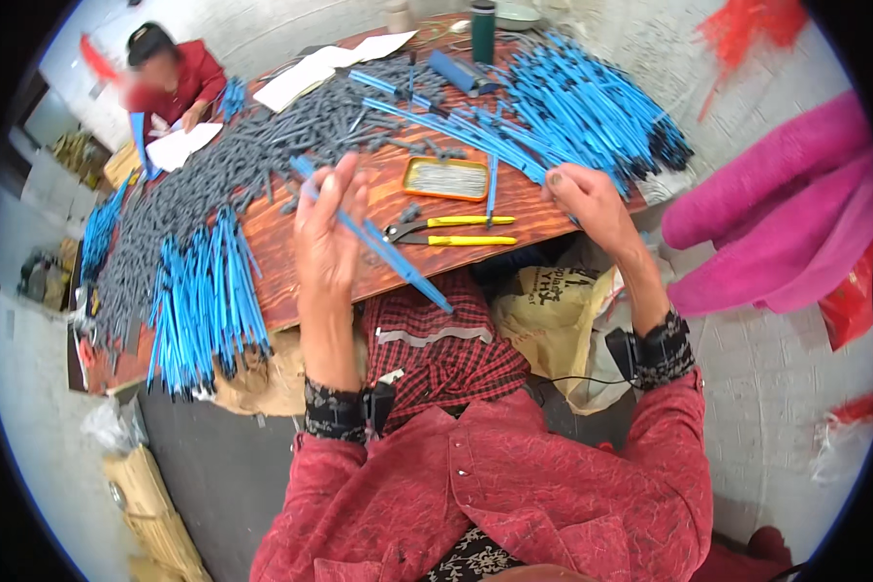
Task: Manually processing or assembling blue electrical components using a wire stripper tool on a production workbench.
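My left hand (330, 228) is raised over the table's front edge, fingers closed round a slender blue stick (398, 260) that slants down to the right, slightly blurred. To the right, my right hand (589, 199) is closed in a pinch at the near ends of long blue strips (466, 134); its fingertips are partly hidden. Between the hands lie pliers with yellow handles (470, 221), their dark jaws pointing left. Just behind them sits a shallow orange-rimmed tin (446, 178) full of thin silvery pins. A narrow blue piece (493, 189) lies to the tin's right.
Small grey pieces (204, 175) are heaped across the wooden table (281, 242). Bundles of blue sticks lie at the front left (209, 306) and far right (592, 107). A dark green flask (483, 34) stands behind. Another person (189, 82) sits at far left with paper. A pink cloth (776, 213) hangs right.
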Tool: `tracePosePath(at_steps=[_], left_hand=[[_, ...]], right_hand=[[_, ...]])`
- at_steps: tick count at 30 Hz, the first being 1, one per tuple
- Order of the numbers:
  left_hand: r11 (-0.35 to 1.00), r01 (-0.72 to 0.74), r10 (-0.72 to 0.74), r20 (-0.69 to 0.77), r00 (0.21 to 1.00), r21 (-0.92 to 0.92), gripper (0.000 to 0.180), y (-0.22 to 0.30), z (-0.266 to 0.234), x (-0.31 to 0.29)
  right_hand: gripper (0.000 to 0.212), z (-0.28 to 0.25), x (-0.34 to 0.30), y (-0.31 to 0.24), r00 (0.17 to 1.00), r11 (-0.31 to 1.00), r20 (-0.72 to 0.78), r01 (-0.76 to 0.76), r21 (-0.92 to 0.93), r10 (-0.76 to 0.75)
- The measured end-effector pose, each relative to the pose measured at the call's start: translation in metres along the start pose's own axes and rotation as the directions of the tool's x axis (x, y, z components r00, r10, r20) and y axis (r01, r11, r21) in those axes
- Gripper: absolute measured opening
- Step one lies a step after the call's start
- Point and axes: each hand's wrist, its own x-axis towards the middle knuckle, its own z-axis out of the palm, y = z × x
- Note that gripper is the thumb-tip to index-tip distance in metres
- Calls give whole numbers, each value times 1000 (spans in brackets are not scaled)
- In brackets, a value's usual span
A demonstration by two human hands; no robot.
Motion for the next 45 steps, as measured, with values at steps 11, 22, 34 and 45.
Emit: tracePosePath(at_steps=[11, 22, 34, 45], left_hand=[[987, -161, 160, 9, 987, 24, 17, -16, 2, 12], [993, -107, 106, -23, 994, -44, 19, -15, -15, 12], [989, -142, 146, -87, 986, 42, 24, -5, -23, 5], [982, 186, -176, 340, 924, 1, 29, 25, 1, -32]], right_hand=[[18, 114, -30, 8, 913, 950, -302, 208, -234, -275], [20, 146, -42, 21, 961, 993, -254, 117, 10, -111], [17, 160, -49, 26, 966, 980, -251, 101, 170, -56], [21, 154, -60, 30, 990, 961, 128, -94, 259, 62]])
